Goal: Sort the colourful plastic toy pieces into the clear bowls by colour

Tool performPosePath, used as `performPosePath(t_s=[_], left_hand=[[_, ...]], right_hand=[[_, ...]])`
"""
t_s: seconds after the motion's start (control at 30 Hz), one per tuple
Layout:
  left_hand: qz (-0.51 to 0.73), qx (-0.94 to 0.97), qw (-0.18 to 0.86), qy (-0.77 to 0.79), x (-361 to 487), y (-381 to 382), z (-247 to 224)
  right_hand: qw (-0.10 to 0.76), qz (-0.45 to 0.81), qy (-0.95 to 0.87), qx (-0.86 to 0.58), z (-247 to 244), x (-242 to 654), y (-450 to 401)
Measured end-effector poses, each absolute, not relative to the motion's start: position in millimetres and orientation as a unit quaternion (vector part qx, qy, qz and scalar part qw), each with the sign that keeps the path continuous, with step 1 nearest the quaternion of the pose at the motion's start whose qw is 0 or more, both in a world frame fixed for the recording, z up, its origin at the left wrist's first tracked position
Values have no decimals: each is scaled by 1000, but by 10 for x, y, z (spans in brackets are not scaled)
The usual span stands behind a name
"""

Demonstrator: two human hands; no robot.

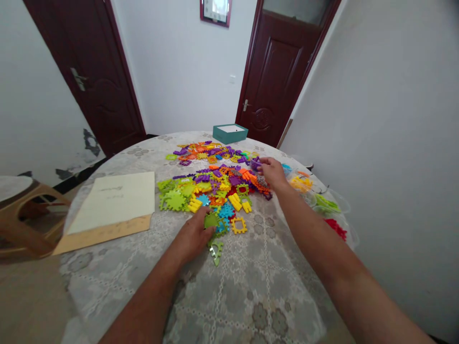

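The left hand (193, 236) has its grip pinched on a green bit (211, 220) by the pile (215, 186) on the surface (251, 286). The right hand (273, 173) is at a purple bit (256, 165); I can't tell if its grip is closed. Picking bits calls for gentle fingers.

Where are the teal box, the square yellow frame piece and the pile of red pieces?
Teal box (234, 138): head view, on its outer side wall.
Square yellow frame piece (239, 231): head view, on its near edge.
Pile of red pieces (336, 229): head view, middle of the pile.
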State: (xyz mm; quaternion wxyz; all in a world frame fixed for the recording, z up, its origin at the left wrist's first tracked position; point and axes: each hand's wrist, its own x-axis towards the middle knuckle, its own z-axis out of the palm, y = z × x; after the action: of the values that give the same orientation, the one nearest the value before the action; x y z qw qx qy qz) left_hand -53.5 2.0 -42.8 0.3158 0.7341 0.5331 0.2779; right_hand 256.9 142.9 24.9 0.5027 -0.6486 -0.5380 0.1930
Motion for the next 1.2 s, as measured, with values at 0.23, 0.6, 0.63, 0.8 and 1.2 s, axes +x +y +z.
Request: performPosePath(t_s=[0.23,0.6,0.63,0.8,1.2], left_hand=[[318,717,327,528,-543,42,-460],[350,658,389,542,-530,79,-373],[357,640,406,546,-528,87,-363],[331,640,437,537,-505,91,-292],[328,654,522,438,-430,-65,-106]], right_hand=[[365,300,-704,-530,-275,1878,279],[361,278,-730,-509,-475,1661,20],[378,289,-715,-513,-477,1689,31],[431,353,-668,-494,-518,1698,31],[427,442,-643,-456,-565,1569,-31]])
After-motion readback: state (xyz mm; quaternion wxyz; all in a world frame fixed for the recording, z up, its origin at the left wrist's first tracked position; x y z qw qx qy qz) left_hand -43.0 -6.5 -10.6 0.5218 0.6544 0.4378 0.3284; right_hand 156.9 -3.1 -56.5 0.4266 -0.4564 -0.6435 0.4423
